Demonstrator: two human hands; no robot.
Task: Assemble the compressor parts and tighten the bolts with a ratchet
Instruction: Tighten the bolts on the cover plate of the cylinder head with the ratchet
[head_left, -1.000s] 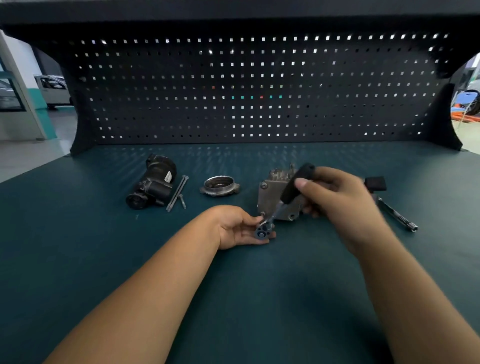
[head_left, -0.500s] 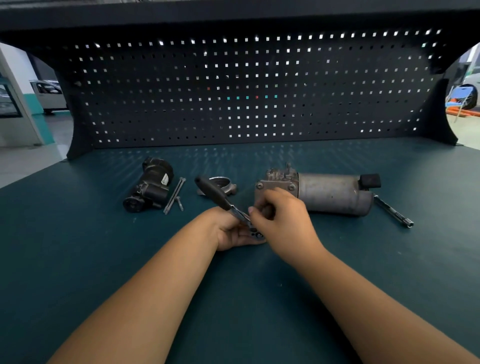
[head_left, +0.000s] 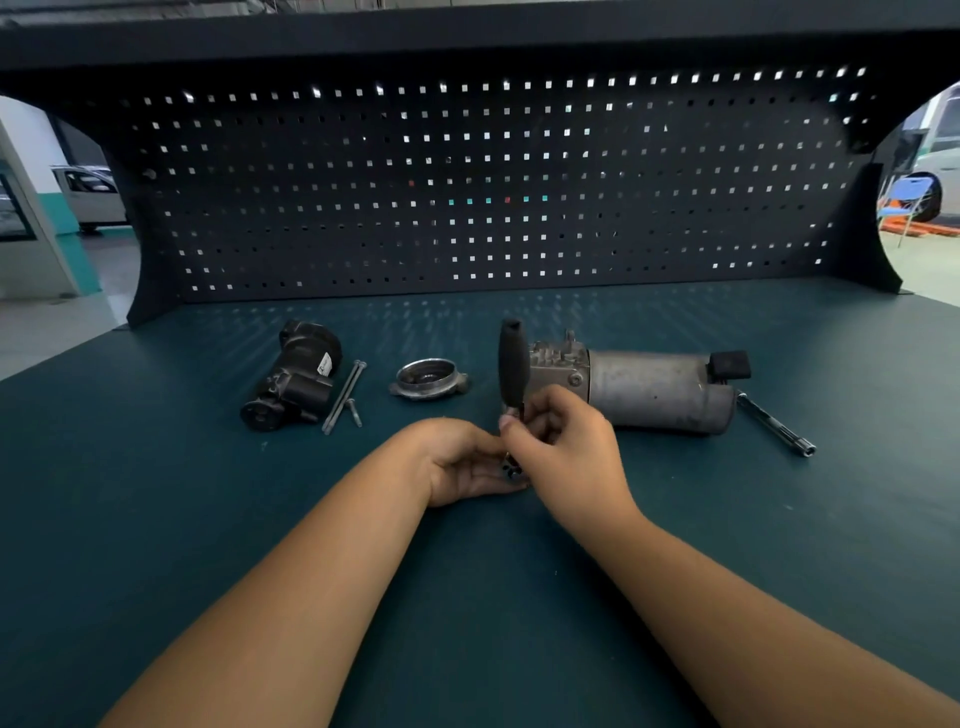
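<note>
A ratchet with a black handle (head_left: 513, 370) stands nearly upright at the bench's middle. My right hand (head_left: 563, 444) pinches its metal shank just below the handle. My left hand (head_left: 464, 462) lies beside it, fingers curled around the ratchet's head, which is mostly hidden. Behind my hands lies the grey compressor body (head_left: 649, 389), cylinder pointing right. A round metal cover (head_left: 428, 380) sits left of it. Further left lie a black compressor part (head_left: 296, 384) and long bolts (head_left: 344, 397).
A metal extension bar (head_left: 776, 423) lies right of the compressor body. A black pegboard (head_left: 483, 192) closes off the back of the green bench (head_left: 156, 519). The bench's left and right edges fall away to the workshop floor.
The ratchet handle has swung from leaning right, to leaning left, to nearly upright now. My right hand slid from the handle down to the shank near the head. My left hand stayed put.
</note>
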